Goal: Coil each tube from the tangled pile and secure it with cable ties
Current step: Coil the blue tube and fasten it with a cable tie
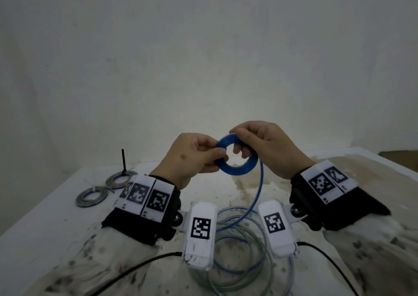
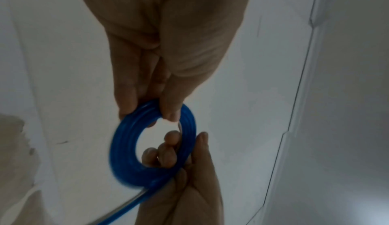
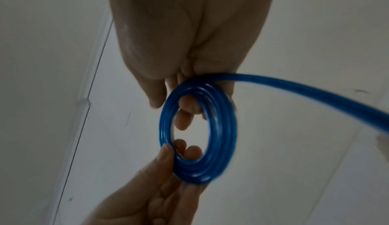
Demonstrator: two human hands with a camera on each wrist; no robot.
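Two hands are holding a blue coil (image 1: 236, 157) in the air above the table (image 1: 56, 207): we are pinching its left side with our left hand (image 1: 192, 157), thumb on top, while our right hand (image 1: 264, 146) is curling its fingers through the ring on the other side. The blue tube's (image 1: 255, 196) loose end is trailing down to the pile (image 1: 239, 236) at the near edge. Two tied coils (image 1: 91, 196) are lying toward the far-left corner.

loose tubes (image 1: 239, 239) below wrists, finished coils (image 1: 91, 196) far left
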